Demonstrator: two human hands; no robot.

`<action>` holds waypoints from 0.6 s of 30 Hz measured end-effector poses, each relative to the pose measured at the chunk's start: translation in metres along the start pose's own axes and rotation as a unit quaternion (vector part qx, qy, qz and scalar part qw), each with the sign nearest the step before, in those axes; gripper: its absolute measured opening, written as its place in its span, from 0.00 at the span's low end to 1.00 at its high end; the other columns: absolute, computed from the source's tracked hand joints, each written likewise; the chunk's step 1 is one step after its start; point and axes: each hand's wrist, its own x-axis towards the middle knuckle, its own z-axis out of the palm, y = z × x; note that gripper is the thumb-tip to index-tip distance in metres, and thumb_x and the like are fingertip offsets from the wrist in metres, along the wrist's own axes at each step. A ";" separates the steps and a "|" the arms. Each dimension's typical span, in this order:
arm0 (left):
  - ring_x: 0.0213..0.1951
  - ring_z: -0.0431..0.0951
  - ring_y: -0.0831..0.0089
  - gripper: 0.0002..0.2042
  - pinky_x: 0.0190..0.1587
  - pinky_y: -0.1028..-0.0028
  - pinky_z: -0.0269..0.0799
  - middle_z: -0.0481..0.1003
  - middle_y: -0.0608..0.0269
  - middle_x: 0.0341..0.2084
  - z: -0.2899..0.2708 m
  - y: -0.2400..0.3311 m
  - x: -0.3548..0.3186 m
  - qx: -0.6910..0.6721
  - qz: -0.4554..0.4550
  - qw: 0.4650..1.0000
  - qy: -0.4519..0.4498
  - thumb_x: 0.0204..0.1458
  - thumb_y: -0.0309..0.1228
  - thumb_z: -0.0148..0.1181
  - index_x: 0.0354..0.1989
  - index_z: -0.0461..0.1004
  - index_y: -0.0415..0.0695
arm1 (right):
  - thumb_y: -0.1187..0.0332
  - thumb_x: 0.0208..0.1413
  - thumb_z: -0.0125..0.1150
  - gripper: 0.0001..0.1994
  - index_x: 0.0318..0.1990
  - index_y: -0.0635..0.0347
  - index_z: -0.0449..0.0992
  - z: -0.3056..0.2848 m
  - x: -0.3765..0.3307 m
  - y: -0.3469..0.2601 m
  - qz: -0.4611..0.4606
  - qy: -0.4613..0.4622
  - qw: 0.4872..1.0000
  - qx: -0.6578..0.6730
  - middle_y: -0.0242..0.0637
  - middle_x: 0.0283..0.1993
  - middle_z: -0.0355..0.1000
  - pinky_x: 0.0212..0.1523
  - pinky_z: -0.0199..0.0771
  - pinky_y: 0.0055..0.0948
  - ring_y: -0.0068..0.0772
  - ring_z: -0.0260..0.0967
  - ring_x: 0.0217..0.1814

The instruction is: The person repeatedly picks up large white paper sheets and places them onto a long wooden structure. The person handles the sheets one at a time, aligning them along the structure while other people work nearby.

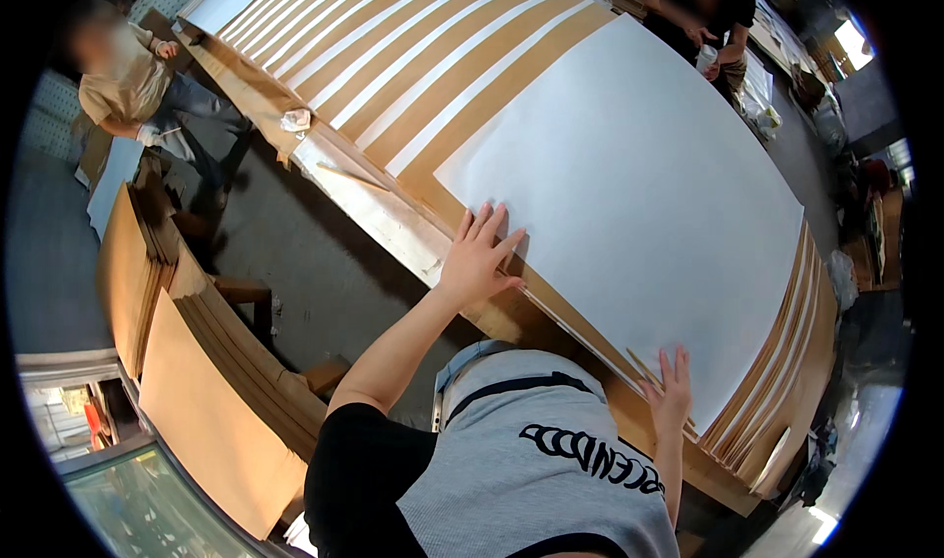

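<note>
A large white sheet [639, 194] lies flat on brown board at the near end of a long table. My left hand [480, 258] rests palm down, fingers spread, across the sheet's near left edge and the brown strip [551, 291] beside it. Farther right, my right hand [671, 393] lies at the sheet's near edge with its fingers stretched out over the white surface. A thin wooden stick [641, 363] lies by its thumb; whether the thumb touches it I cannot tell.
White sheets and brown boards [413, 57] overlap in stripes toward the far end. More layers [777, 361] fan out at the right. Stacked brown boards [216, 401] stand at lower left. One person [128, 86] stands far left; another [703, 27] at the far side holds a white object.
</note>
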 end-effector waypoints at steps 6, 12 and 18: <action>0.56 0.56 0.57 0.29 0.57 0.55 0.48 0.59 0.55 0.52 0.006 -0.003 -0.008 0.010 -0.021 0.999 0.027 0.28 0.44 0.66 0.45 0.69 0.52 | 0.65 0.33 0.67 0.33 0.54 0.46 0.63 -0.006 0.001 0.006 -0.021 -0.027 0.999 -0.014 0.39 0.61 0.50 0.53 0.60 0.34 0.45 0.48 0.62; 0.56 0.56 0.59 0.27 0.56 0.56 0.49 0.60 0.57 0.51 0.011 -0.008 -0.015 -0.006 -0.026 0.999 0.026 0.28 0.43 0.66 0.43 0.69 0.53 | 0.66 0.31 0.67 0.34 0.53 0.47 0.63 -0.006 -0.001 0.006 0.005 -0.041 0.999 -0.019 0.38 0.61 0.50 0.53 0.60 0.34 0.44 0.48 0.62; 0.58 0.50 0.51 0.32 0.55 0.55 0.52 0.54 0.56 0.55 -0.014 -0.015 -0.005 -0.027 -0.084 0.993 0.082 0.24 0.40 0.70 0.46 0.68 0.54 | 0.68 0.30 0.68 0.35 0.53 0.48 0.63 -0.004 -0.003 0.009 -0.001 -0.026 1.000 -0.005 0.39 0.60 0.53 0.53 0.61 0.34 0.44 0.50 0.61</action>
